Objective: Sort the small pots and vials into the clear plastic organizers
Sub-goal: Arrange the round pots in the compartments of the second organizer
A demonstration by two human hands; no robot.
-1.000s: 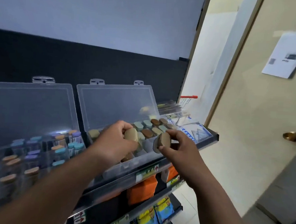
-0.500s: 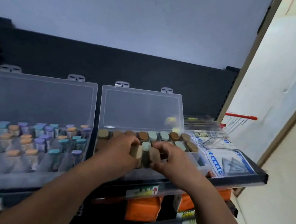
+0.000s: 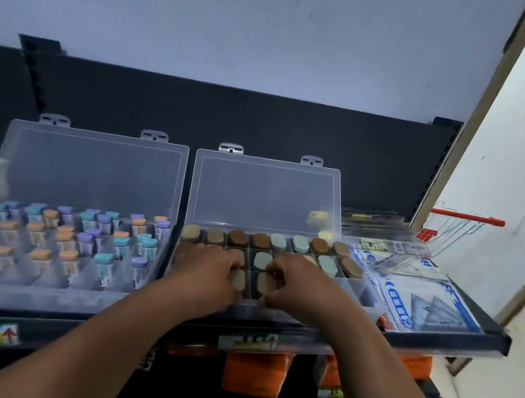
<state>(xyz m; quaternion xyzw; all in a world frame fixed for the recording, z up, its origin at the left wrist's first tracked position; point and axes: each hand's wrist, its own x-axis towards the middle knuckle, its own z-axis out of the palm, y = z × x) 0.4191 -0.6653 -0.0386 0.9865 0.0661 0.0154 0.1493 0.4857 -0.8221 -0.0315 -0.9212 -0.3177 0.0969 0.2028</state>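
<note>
Two clear plastic organizers stand open on a dark shelf. The right organizer [image 3: 354,293] holds rows of pots with tan, brown and pale green lids. My left hand [image 3: 206,272] grips a tan-lidded pot [image 3: 238,279] in its front row. Beside it, my right hand [image 3: 298,283] pinches another tan-lidded pot [image 3: 264,283] in the neighbouring compartment. The left organizer [image 3: 62,290] is filled with vials [image 3: 104,262] capped in orange, teal and purple.
Both lids [image 3: 264,196] stand upright against the black back panel. Packaged blue-and-white goods [image 3: 419,293] lie on the shelf at the right. A small wire trolley with a red handle [image 3: 468,218] sits beyond. Orange packs [image 3: 252,375] fill the shelf below.
Both hands brought their pots down from above the shelf into the right organizer's front compartments. The view swung left and nearer to the boxes.
</note>
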